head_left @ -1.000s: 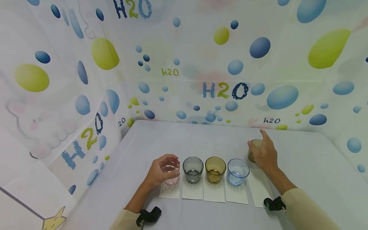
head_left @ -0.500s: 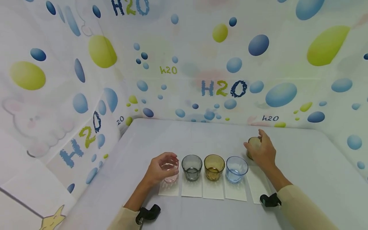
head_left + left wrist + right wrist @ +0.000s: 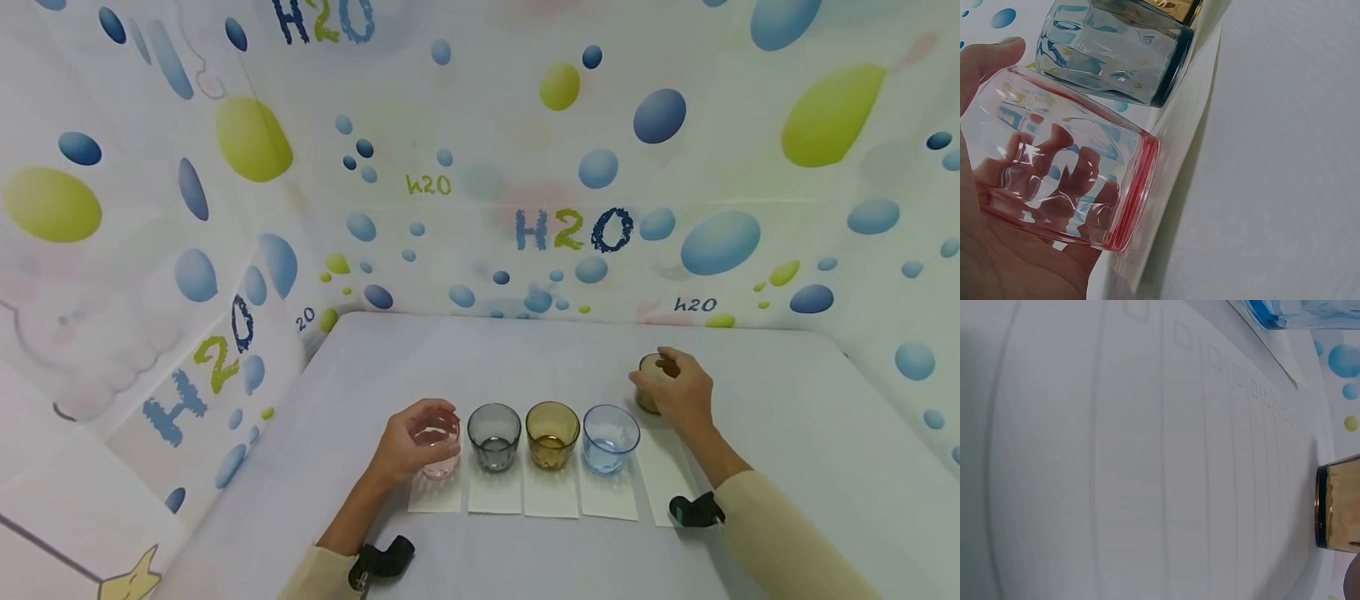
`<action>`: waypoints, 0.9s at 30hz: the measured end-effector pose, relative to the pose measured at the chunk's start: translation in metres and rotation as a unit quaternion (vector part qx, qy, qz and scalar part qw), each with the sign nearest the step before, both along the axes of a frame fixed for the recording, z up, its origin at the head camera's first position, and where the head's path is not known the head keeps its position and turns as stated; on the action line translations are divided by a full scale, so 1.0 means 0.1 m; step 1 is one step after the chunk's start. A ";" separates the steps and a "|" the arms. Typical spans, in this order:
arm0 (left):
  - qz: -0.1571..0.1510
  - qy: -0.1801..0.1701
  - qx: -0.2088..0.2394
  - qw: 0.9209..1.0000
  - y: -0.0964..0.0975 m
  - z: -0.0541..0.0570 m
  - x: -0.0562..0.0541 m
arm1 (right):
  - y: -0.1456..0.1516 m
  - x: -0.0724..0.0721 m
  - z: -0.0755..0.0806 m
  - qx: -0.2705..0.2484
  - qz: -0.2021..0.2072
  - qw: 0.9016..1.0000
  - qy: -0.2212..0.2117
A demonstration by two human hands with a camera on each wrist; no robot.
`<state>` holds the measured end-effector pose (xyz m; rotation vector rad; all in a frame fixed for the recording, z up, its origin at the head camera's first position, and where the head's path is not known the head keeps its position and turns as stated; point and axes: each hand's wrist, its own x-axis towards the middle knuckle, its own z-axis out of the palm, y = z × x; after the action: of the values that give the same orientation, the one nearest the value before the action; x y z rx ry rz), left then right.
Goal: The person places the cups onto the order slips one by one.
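In the head view, my left hand (image 3: 412, 446) curls around a clear pink glass tumbler (image 3: 1075, 156) at the left end of a row. In the left wrist view, my fingers (image 3: 1088, 169) show through its wall. My right hand (image 3: 684, 392) grips a brown glass tumbler (image 3: 649, 379) at the back right, beyond the end of the row. Only part of that brown tumbler and a fingertip (image 3: 1352, 578) enter the right wrist view. Between the hands stand a grey tumbler (image 3: 494, 437), an amber tumbler (image 3: 552, 435) and a blue tumbler (image 3: 611, 439).
White paper strips (image 3: 551, 496) lie side by side under the row. One lined paper strip (image 3: 1191, 462) lies just in front of the brown tumbler. A white cloth covers the table (image 3: 420, 350), and a printed curtain (image 3: 480, 125) rises behind it.
My right hand's raised index finger has come down, and the fingers have closed in around the brown tumbler. My left hand keeps its hold on the pink tumbler. The head view has shifted slightly.
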<state>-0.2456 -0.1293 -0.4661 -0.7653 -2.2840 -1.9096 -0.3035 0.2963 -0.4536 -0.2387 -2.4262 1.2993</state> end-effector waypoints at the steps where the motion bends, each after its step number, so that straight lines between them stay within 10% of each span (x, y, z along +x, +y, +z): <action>1: 0.000 0.001 -0.001 1.000 0.00 0.00 0.00 | 0.00 0.00 0.00 -0.008 -0.001 1.000 -0.002; 27: -0.003 0.005 -0.002 1.000 0.00 0.00 -0.01 | 0.01 0.02 0.00 -0.133 0.002 0.990 -0.043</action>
<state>-0.2469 -0.1292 -0.4662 -0.7815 -2.2835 -1.8988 -0.3019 0.2977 -0.4540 -0.3679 -2.3170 1.6473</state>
